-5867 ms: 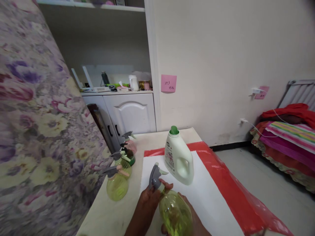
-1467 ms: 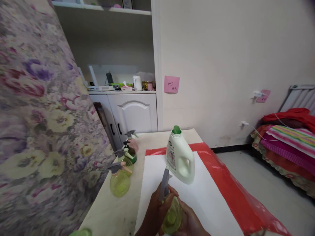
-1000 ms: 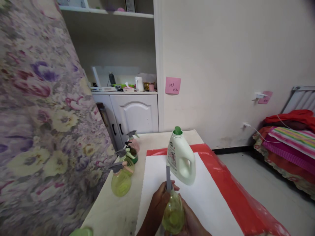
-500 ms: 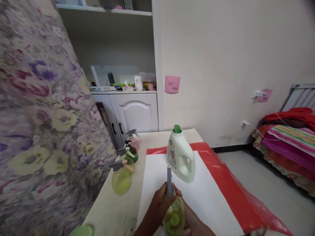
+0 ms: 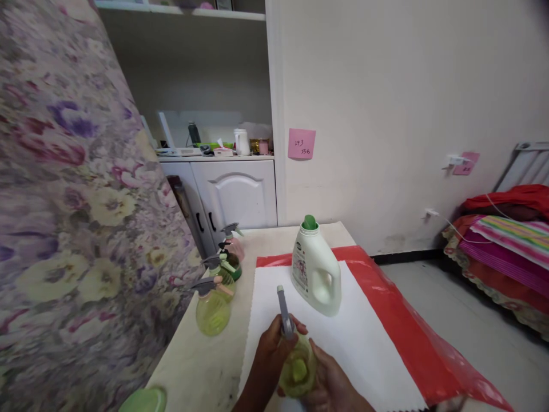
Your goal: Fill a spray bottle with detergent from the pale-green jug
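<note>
Both hands are on a yellow-green spray bottle (image 5: 297, 369) with a grey spray head, low in the middle of the view over the white sheet. My left hand (image 5: 274, 343) is closed around the neck, just under the grey head. Wrapped round the bottle's round body from the right is my right hand (image 5: 328, 375). Liquid shows through the clear body. Just beyond the hands stands a large pale-green detergent jug (image 5: 315, 272), upright, with a green piece in its mouth; neither hand touches it.
Along the table's left edge stand several spray bottles, the nearest yellow-green (image 5: 213, 313). A light-green round object (image 5: 143, 399) sits at the lower left. Red plastic sheeting (image 5: 398, 309) lies under the white sheet (image 5: 360, 349). A floral curtain (image 5: 86, 229) hangs at left.
The spray bottle has turned and shifted slightly left, its grey head now tilting left. My right hand has moved up its side. The detergent jug stays in place.
</note>
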The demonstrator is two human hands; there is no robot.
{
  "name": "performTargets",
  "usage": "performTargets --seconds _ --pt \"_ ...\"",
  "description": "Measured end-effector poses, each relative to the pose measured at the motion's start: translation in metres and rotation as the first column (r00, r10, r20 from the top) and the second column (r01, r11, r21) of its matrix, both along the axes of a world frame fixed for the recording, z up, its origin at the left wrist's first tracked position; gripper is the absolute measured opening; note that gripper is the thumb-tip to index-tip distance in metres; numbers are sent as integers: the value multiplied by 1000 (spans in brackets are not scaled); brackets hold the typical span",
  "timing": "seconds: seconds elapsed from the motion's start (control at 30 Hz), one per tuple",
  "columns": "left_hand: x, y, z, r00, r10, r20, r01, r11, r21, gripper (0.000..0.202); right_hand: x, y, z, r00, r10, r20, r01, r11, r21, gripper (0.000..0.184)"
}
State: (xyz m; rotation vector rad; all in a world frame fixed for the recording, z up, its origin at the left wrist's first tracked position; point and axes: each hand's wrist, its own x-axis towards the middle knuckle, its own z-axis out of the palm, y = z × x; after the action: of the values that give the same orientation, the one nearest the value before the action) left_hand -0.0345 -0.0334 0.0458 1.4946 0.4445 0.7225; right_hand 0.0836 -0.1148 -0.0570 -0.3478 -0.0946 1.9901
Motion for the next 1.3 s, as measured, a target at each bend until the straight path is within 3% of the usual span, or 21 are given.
performTargets --seconds 0.1,0.23,0.37,0.5,0.63,0.77,0.83,0.9,1.07,1.2,1.3 --pt "0 0 0 999 -30 15 30 1000 10 23 2 2 -4 999 43 26 -42 999 -17 70" --pt "-2 2 1 998 -63 -13 63 998 19 27 -5 3 3 997 24 73 -24 1000 -9 75" --pt "-4 7 -2 999 -24 -48 26 999 37 37 -11 4 14 965 -156 213 171 984 -57 56" --pt "4 11 -11 986 163 -30 -163 987 -5 29 -6 2 19 737 -364 569 423 906 33 47" --pt "19 13 -22 945 325 -43 -323 946 37 25 3 -3 19 509 -472 720 540 826 161 51" --pt "33 11 -30 888 450 -95 -438 891 118 21 7 -9 19 232 -514 826 580 754 306 47" --pt "37 9 -32 876 471 -108 -456 879 137 21 6 -11 21 69 -468 881 544 757 360 48" --pt "39 7 -32 877 466 -114 -449 881 147 21 4 -12 24 -44 -426 904 490 779 391 50" --pt "29 7 -35 906 393 -157 -373 916 146 40 0 -8 27 -141 -440 887 412 788 457 64" --pt "15 13 -50 909 375 -184 -354 925 137 53 -7 4 17 -215 -468 857 382 767 515 73" --pt "8 16 -62 916 342 -211 -326 939 108 57 -10 11 10 -275 -488 828 372 740 560 69"
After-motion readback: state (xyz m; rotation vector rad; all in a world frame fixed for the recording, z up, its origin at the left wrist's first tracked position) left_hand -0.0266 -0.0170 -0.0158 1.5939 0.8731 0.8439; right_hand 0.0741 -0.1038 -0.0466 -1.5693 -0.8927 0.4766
